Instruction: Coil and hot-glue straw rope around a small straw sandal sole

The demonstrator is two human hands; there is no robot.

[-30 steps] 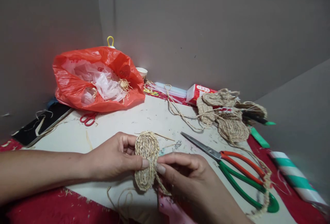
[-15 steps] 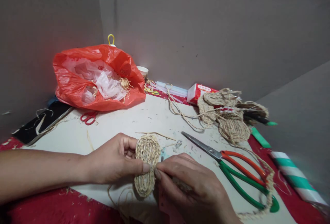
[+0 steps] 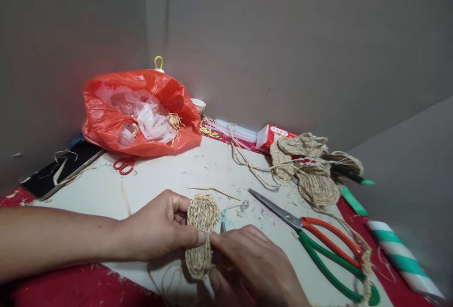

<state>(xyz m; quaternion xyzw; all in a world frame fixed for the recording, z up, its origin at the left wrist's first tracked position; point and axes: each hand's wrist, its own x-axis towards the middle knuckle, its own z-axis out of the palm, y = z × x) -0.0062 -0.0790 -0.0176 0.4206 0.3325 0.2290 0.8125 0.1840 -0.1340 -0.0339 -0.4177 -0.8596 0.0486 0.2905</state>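
Note:
Upright in my left hand (image 3: 173, 227) is a small braided straw sole (image 3: 201, 208), narrow at the waist. The thumb presses across its face at the waist, and the fingers go behind it. My right hand (image 3: 253, 260) is at the sole's right edge, with the index fingertip against the waist and the thumb lower down. Its other fingers are curled and mostly hidden. A thin dark metal tip (image 3: 222, 227) shows just above the right hand; whether the hand holds it is unclear. Large scissors (image 3: 300, 224) with one orange and one green handle lie to the right.
A red plastic bag (image 3: 106, 142) stands at the back left, near small red scissors (image 3: 124, 165) and a black phone (image 3: 60, 170). Several woven straw pieces (image 3: 318, 184) are heaped at the right. A green-striped roll (image 3: 403, 255) lies at the right edge.
The right hand has shifted from a pinch at the sole's edge to the index finger at the waist and thumb lower. The whole view has moved slightly.

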